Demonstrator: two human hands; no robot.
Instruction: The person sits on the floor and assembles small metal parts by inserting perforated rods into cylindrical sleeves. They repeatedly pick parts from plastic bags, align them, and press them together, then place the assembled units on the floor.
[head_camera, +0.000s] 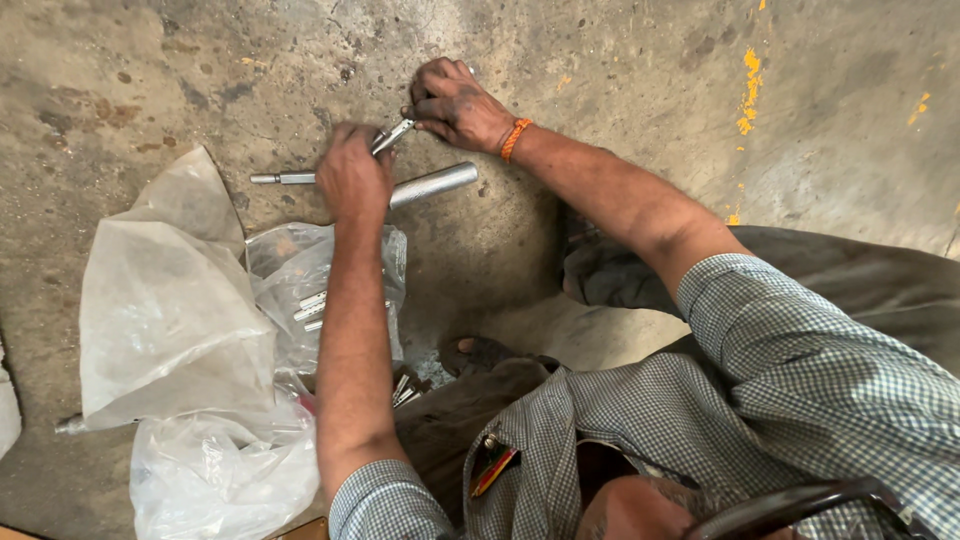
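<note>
My left hand (353, 177) and my right hand (457, 104) meet over a stained concrete floor, and both grip a small shiny metal part (392, 136) between them. The left hand holds its lower end, the right pinches its upper end. An orange band (515, 138) circles my right wrist. Under my left hand lies a long grey metal shaft (432, 185); its thin end (282, 178) sticks out to the left and its thick end to the right.
Crumpled clear plastic bags (175, 310) lie at the left, one with several small metal pins (310, 307) inside. More pins (404, 390) lie by my knee. My sandalled foot (478, 353) rests on the floor below the hands.
</note>
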